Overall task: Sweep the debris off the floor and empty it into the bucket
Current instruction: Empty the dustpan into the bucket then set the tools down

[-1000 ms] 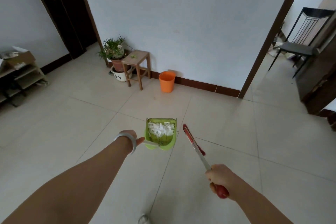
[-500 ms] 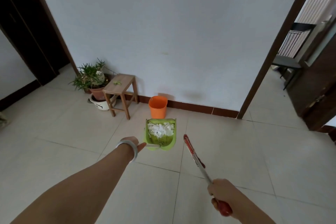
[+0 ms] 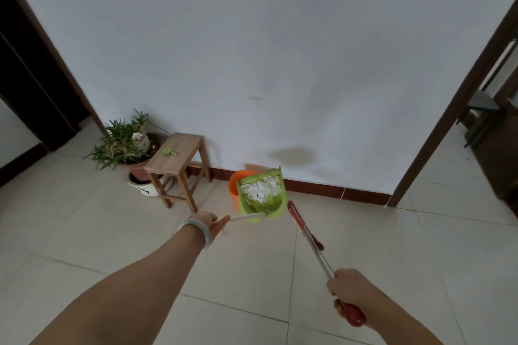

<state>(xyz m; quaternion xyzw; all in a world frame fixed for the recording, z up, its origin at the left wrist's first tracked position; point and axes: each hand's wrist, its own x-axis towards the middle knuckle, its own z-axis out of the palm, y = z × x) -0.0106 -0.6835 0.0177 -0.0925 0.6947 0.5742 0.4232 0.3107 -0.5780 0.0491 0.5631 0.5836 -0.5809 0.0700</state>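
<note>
My left hand [image 3: 210, 223] grips the pale handle of a green dustpan [image 3: 263, 206] and holds it out in front of me. White scraps of debris [image 3: 260, 191] fill the pan. The pan covers most of an orange bucket [image 3: 235, 187] that stands on the floor against the white wall. My right hand [image 3: 350, 290] is closed on the red grip of a broom [image 3: 304, 230], whose metal shaft slants up and left, its red head just right of the pan.
A small wooden stool [image 3: 179, 161] stands left of the bucket, with a potted plant [image 3: 126, 143] behind it. A dark doorframe [image 3: 448, 109] on the right opens into another room. Pale floor tiles [image 3: 392, 246] stretch around me.
The view has closed in on the wall and the bucket. The dustpan has moved forward and now overlaps the bucket, tilted slightly to the right. Both hands keep their grips.
</note>
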